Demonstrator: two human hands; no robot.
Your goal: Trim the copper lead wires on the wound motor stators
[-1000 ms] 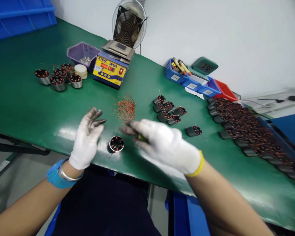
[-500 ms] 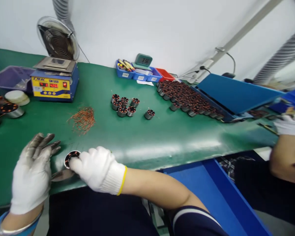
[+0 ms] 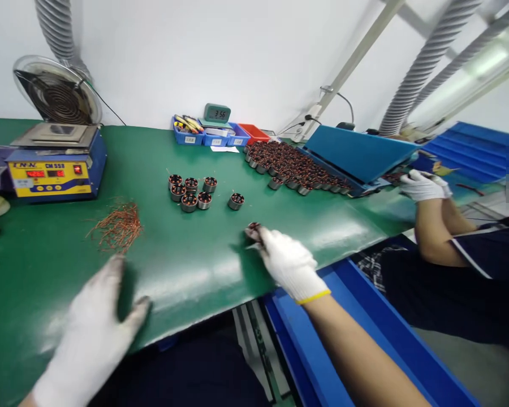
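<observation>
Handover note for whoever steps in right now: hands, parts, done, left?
Right hand: gloved, fingertips closed on one wound stator at the green mat.
Left hand: gloved, open, flat near the mat's front edge, holding nothing.
Done, as it looks: six stators grouped mid-mat; wire offcuts piled to the left.
Left: large stator batch by the blue tray.

Green bench point(image 3: 203, 249); wound stators point(image 3: 189, 191), wire clippings point(image 3: 116, 228), solder station point(image 3: 53, 169)

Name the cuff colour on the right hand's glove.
Yellow: the cuff of the right hand, seen in the head view.
</observation>
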